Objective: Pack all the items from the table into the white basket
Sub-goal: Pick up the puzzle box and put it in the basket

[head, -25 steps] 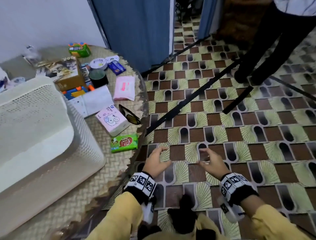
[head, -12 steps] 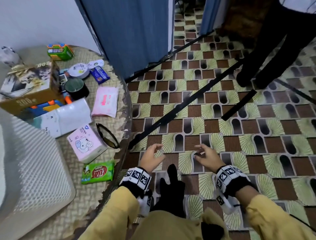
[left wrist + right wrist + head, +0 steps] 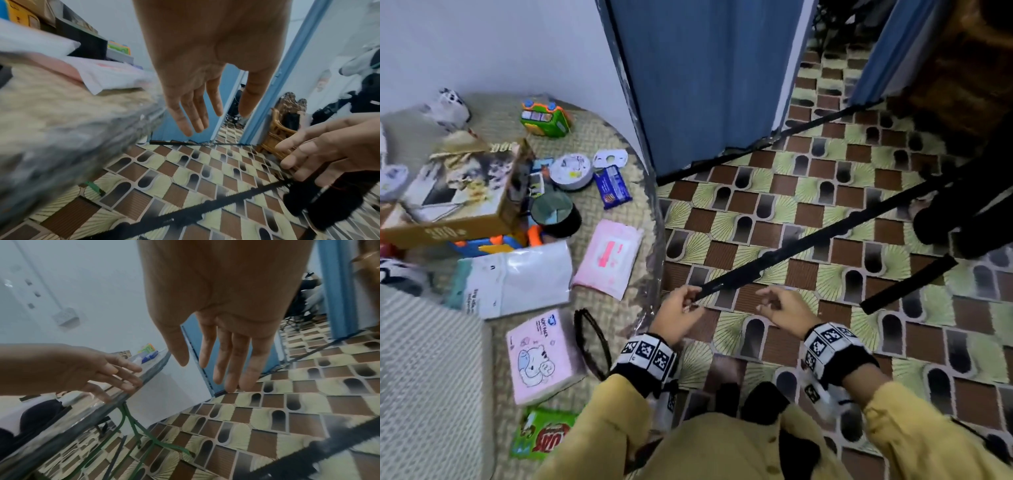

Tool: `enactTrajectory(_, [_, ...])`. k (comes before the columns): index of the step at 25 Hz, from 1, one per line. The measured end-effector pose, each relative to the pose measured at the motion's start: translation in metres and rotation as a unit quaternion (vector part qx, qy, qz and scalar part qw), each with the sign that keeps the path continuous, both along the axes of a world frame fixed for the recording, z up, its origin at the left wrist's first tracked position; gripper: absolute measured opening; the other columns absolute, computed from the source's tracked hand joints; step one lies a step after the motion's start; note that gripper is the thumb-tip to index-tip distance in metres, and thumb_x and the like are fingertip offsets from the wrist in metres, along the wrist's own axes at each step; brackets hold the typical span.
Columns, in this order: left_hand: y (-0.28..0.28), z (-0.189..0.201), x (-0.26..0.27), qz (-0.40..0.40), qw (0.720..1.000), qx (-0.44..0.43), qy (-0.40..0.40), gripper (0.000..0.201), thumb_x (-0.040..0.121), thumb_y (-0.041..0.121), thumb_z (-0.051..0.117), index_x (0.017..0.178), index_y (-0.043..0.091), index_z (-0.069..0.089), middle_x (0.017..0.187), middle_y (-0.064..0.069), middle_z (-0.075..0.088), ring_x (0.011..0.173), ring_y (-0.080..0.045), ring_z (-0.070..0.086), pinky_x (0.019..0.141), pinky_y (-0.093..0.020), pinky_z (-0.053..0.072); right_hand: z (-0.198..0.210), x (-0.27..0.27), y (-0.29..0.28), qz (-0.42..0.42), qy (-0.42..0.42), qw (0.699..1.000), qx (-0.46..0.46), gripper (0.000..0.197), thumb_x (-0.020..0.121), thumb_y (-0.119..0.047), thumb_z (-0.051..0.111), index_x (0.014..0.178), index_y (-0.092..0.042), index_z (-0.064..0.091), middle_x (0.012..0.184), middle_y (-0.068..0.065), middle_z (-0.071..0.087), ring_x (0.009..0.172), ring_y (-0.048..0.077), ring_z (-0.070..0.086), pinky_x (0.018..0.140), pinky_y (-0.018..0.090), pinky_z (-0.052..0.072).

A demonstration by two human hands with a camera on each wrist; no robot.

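Note:
The white basket (image 3: 431, 377) fills the lower left of the head view on the round woven-topped table (image 3: 619, 164). Next to it lie a pink tissue pack (image 3: 539, 356), black sunglasses (image 3: 592, 342), a green soap bar (image 3: 541, 435), a white pouch (image 3: 517, 277) and a pink wipes pack (image 3: 609, 257). My left hand (image 3: 681, 308) hovers empty just off the table's right edge, fingers loose. My right hand (image 3: 784, 305) hangs empty over the tiled floor, fingers relaxed. Both palms show bare in the wrist views, left hand (image 3: 203, 104), right hand (image 3: 220, 353).
Farther back on the table sit a cardboard box (image 3: 462, 192), a dark cup (image 3: 556, 212), a white round tin (image 3: 571, 171), a blue packet (image 3: 613, 186) and a green toy (image 3: 544, 118). A blue door (image 3: 705, 85) and black tripod legs (image 3: 808, 240) stand to the right.
The view has swung toward the table and the basket has slid left. Both hands have risen slightly and stay empty beside the table edge.

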State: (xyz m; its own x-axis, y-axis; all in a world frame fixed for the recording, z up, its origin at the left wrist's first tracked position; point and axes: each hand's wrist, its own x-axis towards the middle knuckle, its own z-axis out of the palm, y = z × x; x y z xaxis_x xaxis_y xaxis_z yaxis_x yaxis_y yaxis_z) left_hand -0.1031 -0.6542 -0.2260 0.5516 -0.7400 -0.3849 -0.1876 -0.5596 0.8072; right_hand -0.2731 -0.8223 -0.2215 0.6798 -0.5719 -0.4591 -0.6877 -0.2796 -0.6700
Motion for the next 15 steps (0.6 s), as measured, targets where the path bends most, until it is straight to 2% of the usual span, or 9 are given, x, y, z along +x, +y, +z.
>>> enactTrajectory(2, [-0.013, 0.005, 0.021, 0.042, 0.999, -0.007, -0.013, 0.033, 0.084, 0.012, 0.066, 0.115, 0.019, 0.058, 0.112, -0.002, 0.062, 0.104, -0.016, 0.059, 0.089, -0.023, 0.046, 0.003, 0.036, -0.023, 0.038, -0.009, 0.999, -0.004, 0.027, 0.089, -0.013, 0.063, 0.115, -0.011, 0.059, 0.094, 0.002, 0.058, 0.083, 0.015, 0.056, 0.066, 0.012, 0.042])
enactTrajectory(4, [-0.024, 0.01, 0.042, 0.081, 0.996, -0.028, -0.022, 0.036, 0.078, 0.022, 0.067, 0.112, 0.017, 0.059, 0.11, -0.006, 0.064, 0.1, -0.019, 0.062, 0.092, -0.032, 0.049, 0.004, 0.073, -0.046, 0.076, -0.019, 0.997, -0.003, 0.026, 0.088, -0.015, 0.063, 0.114, -0.012, 0.059, 0.093, 0.0, 0.057, 0.089, 0.018, 0.058, 0.074, 0.017, 0.043])
enactTrajectory(6, [-0.037, 0.014, 0.063, 0.131, 0.99, -0.042, -0.028, 0.039, 0.071, 0.031, 0.062, 0.108, 0.02, 0.057, 0.109, -0.008, 0.064, 0.099, -0.02, 0.062, 0.091, -0.032, 0.048, 0.006, 0.115, -0.07, 0.138, -0.026, 0.99, -0.011, 0.025, 0.088, -0.017, 0.063, 0.112, -0.015, 0.06, 0.094, 0.0, 0.058, 0.089, 0.019, 0.059, 0.079, 0.026, 0.045])
enactTrajectory(8, [-0.049, 0.017, 0.082, 0.186, 0.981, -0.04, -0.041, 0.033, 0.075, 0.023, 0.064, 0.107, 0.018, 0.058, 0.106, -0.008, 0.064, 0.097, -0.021, 0.061, 0.089, -0.029, 0.047, 0.01, 0.158, -0.094, 0.191, -0.041, 0.981, -0.016, 0.024, 0.088, -0.017, 0.063, 0.111, -0.015, 0.06, 0.095, 0.002, 0.059, 0.089, 0.021, 0.059, 0.082, 0.03, 0.047])
enactTrajectory(11, [-0.06, 0.027, 0.103, 0.271, 0.96, -0.035, -0.058, 0.031, 0.083, 0.007, 0.064, 0.114, 0.006, 0.059, 0.108, -0.008, 0.063, 0.099, -0.02, 0.06, 0.089, -0.026, 0.046, 0.017, 0.219, -0.122, 0.278, -0.043, 0.959, -0.012, 0.022, 0.086, -0.013, 0.062, 0.108, -0.018, 0.059, 0.093, 0.001, 0.058, 0.084, 0.019, 0.058, 0.085, 0.034, 0.048])
enactTrajectory(13, [-0.059, 0.032, 0.11, 0.322, 0.944, -0.053, -0.05, 0.032, 0.081, 0.013, 0.065, 0.112, 0.011, 0.059, 0.106, -0.005, 0.063, 0.099, -0.017, 0.059, 0.09, -0.025, 0.046, 0.023, 0.254, -0.132, 0.323, -0.043, 0.945, -0.011, 0.019, 0.086, -0.014, 0.062, 0.102, -0.022, 0.059, 0.089, 0.0, 0.058, 0.081, 0.017, 0.057, 0.083, 0.033, 0.048])
enactTrajectory(15, [-0.054, 0.034, 0.119, 0.382, 0.92, -0.067, -0.052, 0.036, 0.072, 0.025, 0.06, 0.107, 0.018, 0.057, 0.101, -0.003, 0.062, 0.095, -0.016, 0.058, 0.09, -0.028, 0.046, 0.028, 0.291, -0.133, 0.371, -0.054, 0.927, -0.022, 0.018, 0.086, -0.012, 0.062, 0.104, -0.016, 0.062, 0.087, 0.002, 0.059, 0.08, 0.017, 0.057, 0.08, 0.03, 0.047])
